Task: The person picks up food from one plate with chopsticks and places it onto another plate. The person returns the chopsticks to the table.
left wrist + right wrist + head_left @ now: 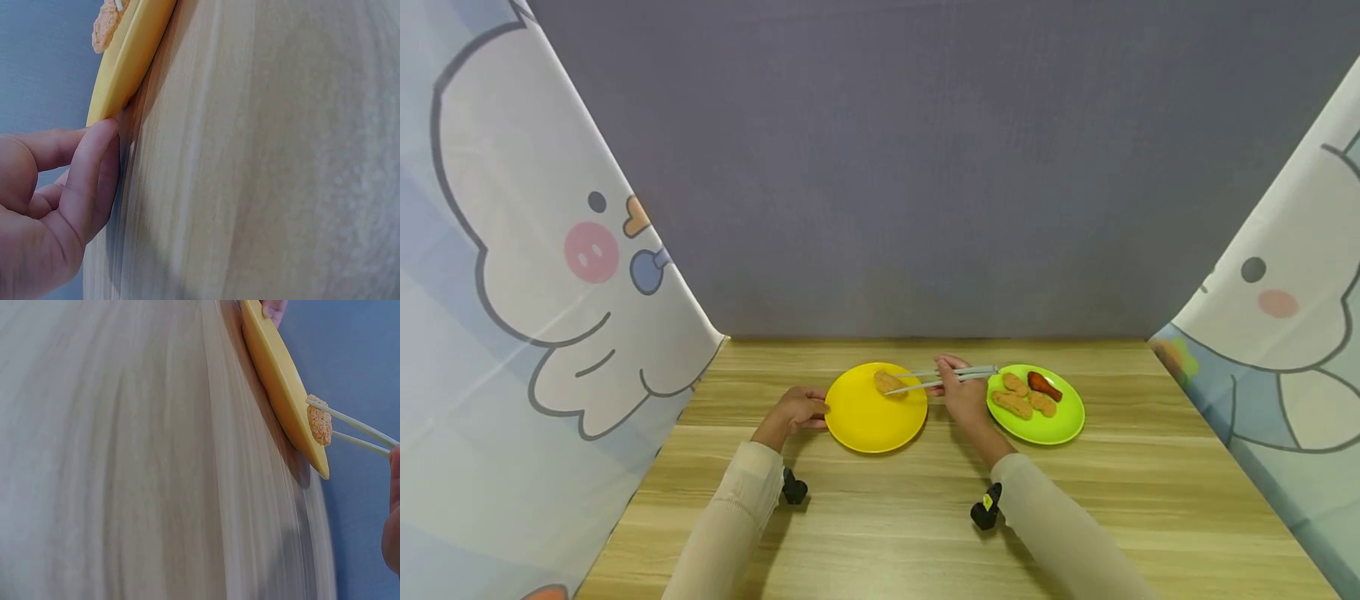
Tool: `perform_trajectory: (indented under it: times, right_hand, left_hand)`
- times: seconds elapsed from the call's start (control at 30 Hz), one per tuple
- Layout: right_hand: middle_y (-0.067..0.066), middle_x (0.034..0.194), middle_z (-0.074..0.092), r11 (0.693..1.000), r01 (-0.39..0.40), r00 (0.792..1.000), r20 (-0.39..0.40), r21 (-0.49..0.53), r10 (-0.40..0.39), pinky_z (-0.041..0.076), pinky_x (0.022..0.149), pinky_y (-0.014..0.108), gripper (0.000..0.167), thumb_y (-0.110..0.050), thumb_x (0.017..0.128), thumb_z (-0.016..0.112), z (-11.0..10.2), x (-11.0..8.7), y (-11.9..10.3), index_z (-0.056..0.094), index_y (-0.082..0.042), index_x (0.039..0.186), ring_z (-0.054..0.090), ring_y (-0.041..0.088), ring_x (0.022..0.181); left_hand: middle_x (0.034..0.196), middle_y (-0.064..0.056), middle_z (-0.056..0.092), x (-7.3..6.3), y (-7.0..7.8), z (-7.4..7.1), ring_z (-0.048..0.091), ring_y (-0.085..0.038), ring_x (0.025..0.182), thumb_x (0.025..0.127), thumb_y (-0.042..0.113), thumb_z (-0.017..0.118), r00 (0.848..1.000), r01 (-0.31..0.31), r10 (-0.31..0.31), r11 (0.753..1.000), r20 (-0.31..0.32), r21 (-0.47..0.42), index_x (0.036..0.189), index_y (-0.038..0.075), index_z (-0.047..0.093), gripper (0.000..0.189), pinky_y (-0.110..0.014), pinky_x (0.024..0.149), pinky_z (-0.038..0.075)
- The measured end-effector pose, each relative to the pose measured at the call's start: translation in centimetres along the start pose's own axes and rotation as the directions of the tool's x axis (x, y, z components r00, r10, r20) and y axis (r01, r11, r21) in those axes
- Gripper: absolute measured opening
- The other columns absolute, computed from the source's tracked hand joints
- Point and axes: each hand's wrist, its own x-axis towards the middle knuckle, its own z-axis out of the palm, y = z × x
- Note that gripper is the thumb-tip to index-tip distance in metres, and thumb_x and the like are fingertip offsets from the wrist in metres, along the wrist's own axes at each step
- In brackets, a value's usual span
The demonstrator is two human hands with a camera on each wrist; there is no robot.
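Observation:
A yellow plate [868, 423] sits in the middle of the table, and my left hand [800, 409] pinches its left rim between thumb and fingers, as the left wrist view shows up close. My right hand [961, 396] holds a pair of pale chopsticks [362, 427] that point left over the plate. Between their tips is a golden, crumbed chicken nugget [320, 425] at the plate's upper right part. Whether the nugget rests on the plate or hangs just above it, I cannot tell.
Right of my right hand, a green plate [1048, 432] carries several crumbed pieces [1012, 404] and a reddish-brown drumstick [1043, 384]. The wooden table [887, 533] ends at a grey backdrop [940, 208], with cartoon-printed cloths [550, 250] at both sides.

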Motion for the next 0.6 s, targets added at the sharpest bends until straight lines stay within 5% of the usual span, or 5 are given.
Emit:
perform_trajectory:
  times: [0.4,0.6]
  right_hand:
    - [-0.007,0.084,0.068,0.997,-0.051,0.999,0.015,0.049,0.051,0.066,0.062,0.040,0.030,-0.013,0.101,0.063,-1.9,-0.5,-1.3,0.069,0.010,0.120,0.074,0.024,0.062]
    - [-0.009,0.081,0.069,0.997,-0.008,1.000,-0.024,0.081,0.010,0.063,0.054,0.026,0.030,-0.015,0.102,0.063,-2.6,-0.4,0.1,0.070,0.010,0.118,0.069,0.009,0.056]
  left_hand:
    - [0.101,-0.013,0.067,-0.4,0.3,0.1,0.070,-0.016,0.078,0.093,-0.006,0.064,1.000,-0.005,0.005,1.000,0.007,0.004,0.127,-0.009,0.060,0.034,-0.031,0.073,0.067]
    - [0.099,-0.012,0.067,-0.3,0.2,0.1,0.070,-0.016,0.077,0.093,-0.007,0.063,1.000,0.001,-0.001,1.000,0.010,-0.004,0.125,-0.009,0.060,0.033,-0.030,0.071,0.067]
